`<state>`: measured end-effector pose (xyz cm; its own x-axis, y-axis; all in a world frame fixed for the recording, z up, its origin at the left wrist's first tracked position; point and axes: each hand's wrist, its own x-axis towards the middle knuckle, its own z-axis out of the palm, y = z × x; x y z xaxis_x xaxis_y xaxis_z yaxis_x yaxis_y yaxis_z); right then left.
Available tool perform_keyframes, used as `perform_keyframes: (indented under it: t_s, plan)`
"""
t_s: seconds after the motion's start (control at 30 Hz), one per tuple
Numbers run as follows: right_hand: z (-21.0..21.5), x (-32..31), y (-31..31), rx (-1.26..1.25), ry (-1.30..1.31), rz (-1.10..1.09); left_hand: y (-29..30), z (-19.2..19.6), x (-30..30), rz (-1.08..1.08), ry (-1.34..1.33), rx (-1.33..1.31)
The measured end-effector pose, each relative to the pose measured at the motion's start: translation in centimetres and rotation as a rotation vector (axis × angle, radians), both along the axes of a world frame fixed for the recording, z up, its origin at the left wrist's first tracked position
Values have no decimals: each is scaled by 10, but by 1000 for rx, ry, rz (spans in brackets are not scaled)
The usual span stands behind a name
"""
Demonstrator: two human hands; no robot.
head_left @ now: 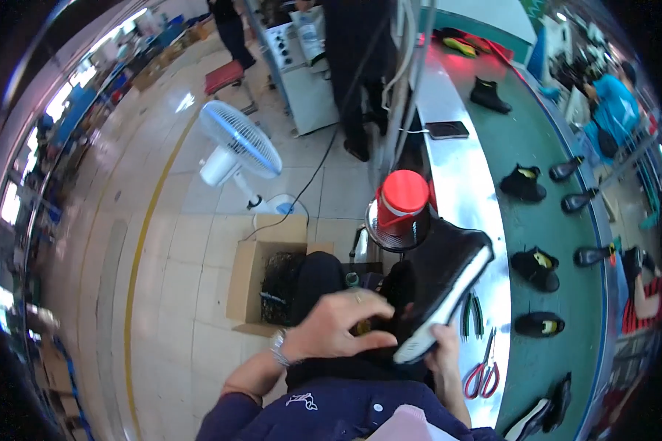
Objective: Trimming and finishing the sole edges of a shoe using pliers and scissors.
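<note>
A black ankle boot (440,266) with a white sole is tilted over my lap, its sole facing right. My right hand (443,351) grips it at the lower end, with the thumb on the white sole and the other fingers hidden. Just left of the boot is my left hand (340,325), palm down, its thumb and fingers apart and nothing visible between them. Whether its fingertips touch the boot I cannot tell. On the metal ledge to the right lie red-handled scissors (482,376) and green-handled pliers (473,316).
A red-lidded container (404,192) stands in a mesh holder beyond the boot. A phone (447,130) rests on the metal ledge (467,176). Several boots sit on the green conveyor belt (493,140). Left are an open carton (244,283) and a white fan (240,140).
</note>
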<state>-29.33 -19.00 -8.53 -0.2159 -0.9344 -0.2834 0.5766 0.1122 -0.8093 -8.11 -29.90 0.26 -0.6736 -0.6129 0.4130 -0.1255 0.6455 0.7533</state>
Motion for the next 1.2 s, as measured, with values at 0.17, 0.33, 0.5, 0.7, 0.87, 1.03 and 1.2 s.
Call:
perform_keyframes:
  t_s: [0.17,0.33,0.5,0.7,0.87,1.03,1.2]
  plan:
    - [11,-70,38,22,341,-348,-2,79,36,86,450,-37]
    - [28,-108,63,58,368,-698,-87,75,27,63,466,134]
    - [49,-158,108,269,633,-1098,-68,49,-33,41,488,255]
    - [-11,-268,223,504,744,-1291,-97,40,-53,63,531,280]
    - [-107,-332,261,872,978,-879,-70,64,-21,185,557,246]
    - [-74,-313,221,1021,1581,-774,-51,52,131,231,607,359]
    - [-60,-288,149,678,1441,-792,-55,106,618,213,635,421]
